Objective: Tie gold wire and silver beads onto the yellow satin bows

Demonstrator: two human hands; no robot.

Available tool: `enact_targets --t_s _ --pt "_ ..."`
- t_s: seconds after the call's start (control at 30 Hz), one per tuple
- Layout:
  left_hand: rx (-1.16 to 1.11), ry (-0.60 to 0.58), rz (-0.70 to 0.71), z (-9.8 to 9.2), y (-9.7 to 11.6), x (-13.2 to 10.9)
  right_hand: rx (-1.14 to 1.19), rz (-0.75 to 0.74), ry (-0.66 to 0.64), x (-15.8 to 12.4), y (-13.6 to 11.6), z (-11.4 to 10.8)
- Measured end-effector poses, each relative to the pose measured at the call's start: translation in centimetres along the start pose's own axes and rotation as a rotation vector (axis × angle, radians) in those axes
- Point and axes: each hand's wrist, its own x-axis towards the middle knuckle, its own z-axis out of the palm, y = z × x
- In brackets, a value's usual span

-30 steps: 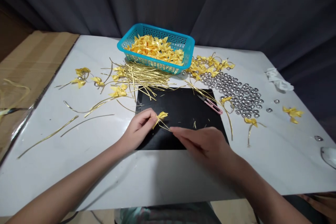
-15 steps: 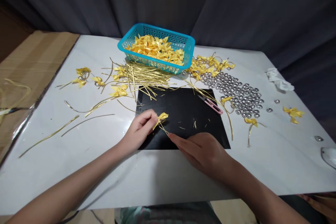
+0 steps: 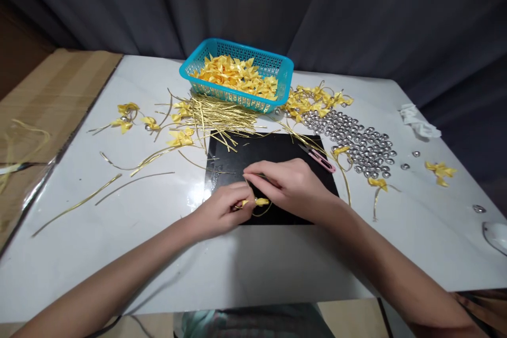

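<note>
My left hand [image 3: 227,207] is closed around a yellow ribbon flower [image 3: 261,202], whose petals stick out past the fingers over the black mat [image 3: 273,148]. A thin gold cord runs from the flower. My right hand [image 3: 283,182] pinches this cord between thumb and fingertips, just above the left hand. Part of the cord loops below the right hand. Most of the flower is hidden inside the left fingers. Pink-handled snips [image 3: 319,158] lie on the mat's right edge, close to the right hand.
A blue basket [image 3: 237,90] of yellow ribbon flowers stands at the back. Before it lies a bundle of gold cords [image 3: 222,113]. Silver beads [image 3: 368,150] spread to the right. White crumpled cloth [image 3: 420,121] and loose flowers lie farther out.
My right hand has moved up and left, drawing the cord above the left hand. My left hand has come down slightly and turned, with the flower still in it.
</note>
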Motion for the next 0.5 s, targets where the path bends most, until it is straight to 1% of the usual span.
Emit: enact_targets --t_s 0.1,0.2,0.4,0.5 --pt "-0.017 0.02 -0.036 -0.2 0.2 0.1 0.038 0.079 0.067 0.1 0.5 0.5" --pt "-0.023 0.04 -0.071 -0.4 0.3 0.2 0.044 0.122 0.112 -0.3 1.0 0.6" --pt "-0.03 0.063 -0.073 -0.4 0.1 0.1 0.003 0.182 0.134 -1.3 1.4 0.0" --pt "-0.028 0.109 -0.094 -0.6 0.1 0.1 -0.026 0.164 0.138 -2.0 1.2 -0.4"
